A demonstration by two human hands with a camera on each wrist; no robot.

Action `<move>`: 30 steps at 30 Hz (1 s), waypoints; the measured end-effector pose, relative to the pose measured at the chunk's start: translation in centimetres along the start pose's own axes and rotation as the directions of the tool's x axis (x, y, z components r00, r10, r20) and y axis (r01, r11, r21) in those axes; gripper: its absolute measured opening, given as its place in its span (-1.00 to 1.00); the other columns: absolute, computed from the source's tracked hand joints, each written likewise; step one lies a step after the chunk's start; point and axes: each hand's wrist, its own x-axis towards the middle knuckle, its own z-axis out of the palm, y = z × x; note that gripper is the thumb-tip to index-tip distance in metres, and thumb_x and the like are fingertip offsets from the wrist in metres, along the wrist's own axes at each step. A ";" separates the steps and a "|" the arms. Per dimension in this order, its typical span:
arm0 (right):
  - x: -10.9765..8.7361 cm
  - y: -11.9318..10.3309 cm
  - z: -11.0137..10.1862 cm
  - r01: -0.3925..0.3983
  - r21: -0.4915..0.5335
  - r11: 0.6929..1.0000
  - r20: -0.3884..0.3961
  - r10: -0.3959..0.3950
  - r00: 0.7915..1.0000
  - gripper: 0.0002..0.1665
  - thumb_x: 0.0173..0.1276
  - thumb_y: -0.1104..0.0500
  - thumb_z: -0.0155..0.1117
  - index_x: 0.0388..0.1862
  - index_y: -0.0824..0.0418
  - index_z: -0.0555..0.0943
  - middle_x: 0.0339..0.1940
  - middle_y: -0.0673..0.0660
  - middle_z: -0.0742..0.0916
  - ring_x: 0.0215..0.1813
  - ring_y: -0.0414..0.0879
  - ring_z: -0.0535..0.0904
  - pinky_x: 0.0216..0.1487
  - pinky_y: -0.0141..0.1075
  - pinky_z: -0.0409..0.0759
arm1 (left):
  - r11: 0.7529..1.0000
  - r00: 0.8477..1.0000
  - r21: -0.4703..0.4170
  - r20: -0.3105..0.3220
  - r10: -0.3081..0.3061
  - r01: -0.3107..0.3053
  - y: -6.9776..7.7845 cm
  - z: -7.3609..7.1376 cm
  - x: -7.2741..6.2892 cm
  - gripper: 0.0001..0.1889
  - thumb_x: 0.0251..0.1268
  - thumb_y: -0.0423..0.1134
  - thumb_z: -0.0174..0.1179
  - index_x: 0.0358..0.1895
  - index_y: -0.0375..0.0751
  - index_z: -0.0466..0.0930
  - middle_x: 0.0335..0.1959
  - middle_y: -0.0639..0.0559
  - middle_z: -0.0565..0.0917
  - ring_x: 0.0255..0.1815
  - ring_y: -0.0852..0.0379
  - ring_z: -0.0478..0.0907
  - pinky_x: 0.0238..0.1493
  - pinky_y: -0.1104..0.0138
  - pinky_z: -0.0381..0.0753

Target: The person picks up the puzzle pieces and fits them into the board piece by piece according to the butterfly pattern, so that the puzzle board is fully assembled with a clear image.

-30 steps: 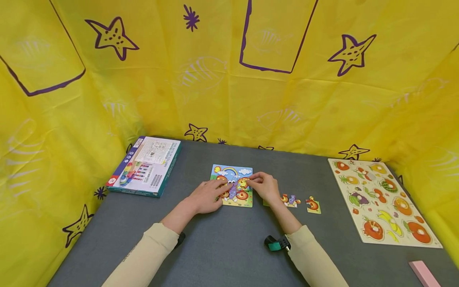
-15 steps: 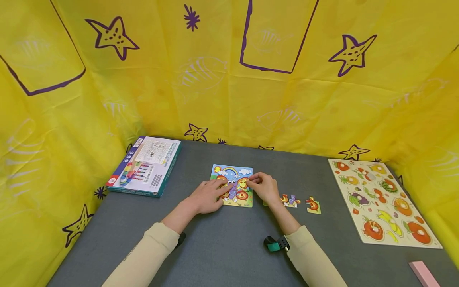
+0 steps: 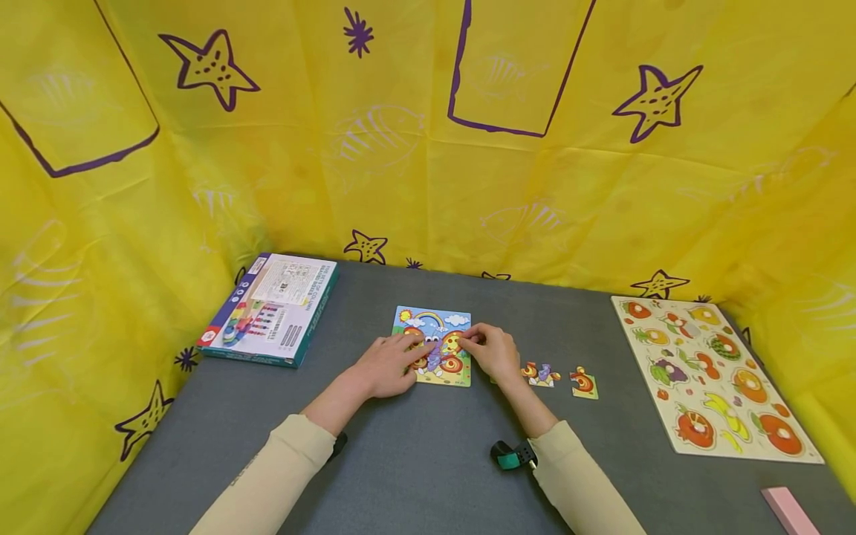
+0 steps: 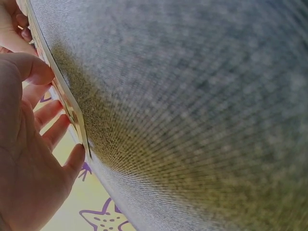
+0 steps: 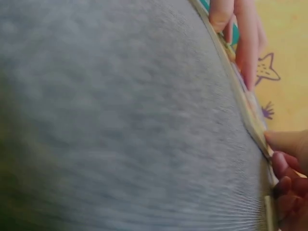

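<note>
A square butterfly jigsaw puzzle [image 3: 449,377] lies at the middle of the table. My left hand [image 3: 386,367] rests on its left side, fingers stretched over the picture; in the left wrist view the thumb [image 4: 37,70] lies at the board's edge. At the right side my right hand [image 3: 493,352] pinches at a yellow-and-red wing piece [image 3: 452,342], thumb and forefinger together at the rim. The other right fingers [image 5: 285,185] are curled beneath. Close to the right wrist lie loose pieces, a purple-and-orange one [image 3: 545,375] and a red swirl one [image 3: 585,383]; another is mostly hidden behind the wrist.
A boxed toy set [image 3: 270,308] lies at the back left of the dark table [image 3: 414,461]. At the right are a wooden fruit puzzle board [image 3: 709,371] and a pink block [image 3: 790,510] near the front. Yellow patterned cloth [image 3: 428,171] hangs around the table.
Both hands stay at the puzzle. The right hand and forearm have shifted very slightly, its fingers still at the right edge; the left hand has not visibly moved.
</note>
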 end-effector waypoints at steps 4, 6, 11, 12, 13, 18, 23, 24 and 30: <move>0.3 0.3 -0.5 0.027 0.019 0.999 0.093 -0.029 0.995 -0.83 0.22 0.02 0.46 -0.29 0.08 0.74 -0.43 -0.03 0.64 -0.38 -0.12 0.47 -0.33 -0.27 0.38 | 1.000 1.000 0.005 -0.001 -0.003 0.003 -0.1 0.2 0.1 -0.40 0.40 -0.13 -0.01 0.51 0.18 0.20 0.44 -0.01 0.30 0.43 -0.06 0.23 0.25 -0.04 0.29; 0.4 0.4 -0.9 0.027 0.057 0.998 0.152 -0.036 0.988 -0.81 0.20 0.07 0.48 -0.26 0.11 0.74 -0.40 0.00 0.62 -0.37 -0.11 0.43 -0.30 -0.27 0.35 | 1.000 1.000 0.007 -0.001 -0.003 0.003 -0.1 0.2 0.0 -0.39 0.40 -0.13 -0.02 0.51 0.19 0.20 0.45 0.00 0.30 0.43 -0.05 0.23 0.24 -0.04 0.29; 0.4 0.5 -1.5 0.007 0.116 0.993 0.234 -0.035 0.972 -0.72 0.13 0.11 0.54 -0.18 0.13 0.72 -0.33 0.04 0.60 -0.40 -0.09 0.38 -0.30 -0.26 0.32 | 1.000 1.000 0.024 -0.005 0.011 -0.011 -0.2 0.3 -0.1 -0.41 0.43 -0.13 -0.03 0.51 0.25 0.20 0.44 0.00 0.29 0.41 -0.07 0.24 0.22 -0.05 0.30; 0.4 0.5 -1.5 0.008 0.116 0.993 0.235 -0.035 0.971 -0.71 0.13 0.11 0.54 -0.17 0.13 0.72 -0.33 0.04 0.60 -0.40 -0.09 0.38 -0.30 -0.27 0.32 | 1.000 1.000 0.025 -0.005 0.013 -0.013 -0.2 0.3 -0.1 -0.42 0.43 -0.12 -0.03 0.50 0.26 0.21 0.44 0.00 0.29 0.41 -0.08 0.24 0.22 -0.06 0.30; 0.4 0.5 -1.4 0.011 0.112 0.994 0.234 -0.037 0.972 -0.70 0.13 0.10 0.54 -0.17 0.14 0.72 -0.33 0.04 0.60 -0.39 -0.09 0.38 -0.30 -0.27 0.32 | 0.999 1.000 0.028 -0.004 0.016 -0.016 -0.2 0.3 -0.1 -0.42 0.43 -0.12 -0.03 0.50 0.27 0.21 0.43 -0.01 0.29 0.40 -0.09 0.24 0.22 -0.06 0.30; 0.0 0.7 -1.5 0.064 0.086 0.994 0.194 -0.080 0.978 -0.73 0.16 0.12 0.52 -0.16 0.16 0.73 -0.32 0.04 0.61 -0.36 -0.11 0.40 -0.30 -0.29 0.33 | 1.000 1.000 0.003 -0.015 0.022 -0.022 -0.1 0.3 0.0 -0.41 0.42 -0.14 -0.02 0.50 0.25 0.22 0.43 -0.03 0.29 0.40 -0.09 0.24 0.22 -0.07 0.29; -0.9 1.3 -2.3 0.104 0.097 0.990 0.107 -0.114 0.988 -0.79 0.26 0.11 0.42 -0.14 0.12 0.76 -0.32 0.01 0.64 -0.41 -0.12 0.42 -0.36 -0.30 0.34 | 0.998 0.997 -0.047 -0.060 0.048 -0.051 -0.4 0.5 0.1 -0.40 0.36 -0.20 0.03 0.48 0.15 0.28 0.38 -0.03 0.32 0.35 -0.06 0.28 0.19 -0.05 0.31; -1.1 1.5 -2.5 0.101 0.107 0.989 0.089 -0.111 0.990 -0.80 0.28 0.11 0.41 -0.13 0.11 0.76 -0.31 0.01 0.64 -0.42 -0.12 0.42 -0.37 -0.30 0.35 | 0.996 0.996 -0.064 -0.073 0.058 -0.063 -0.5 0.5 0.1 -0.40 0.34 -0.23 0.04 0.47 0.11 0.31 0.36 -0.04 0.34 0.33 -0.07 0.29 0.19 -0.05 0.32; -2.4 3.5 -4.7 0.094 0.130 0.987 0.025 -0.098 0.995 -0.81 0.30 0.09 0.39 -0.12 0.07 0.74 -0.23 0.02 0.67 -0.33 -0.11 0.50 -0.27 -0.24 0.44 | 0.980 0.991 -0.177 -0.108 0.075 -0.094 -0.9 0.7 0.1 -0.41 0.25 -0.30 0.08 0.41 -0.17 0.36 0.36 -0.12 0.32 0.39 -0.16 0.16 0.29 -0.11 0.21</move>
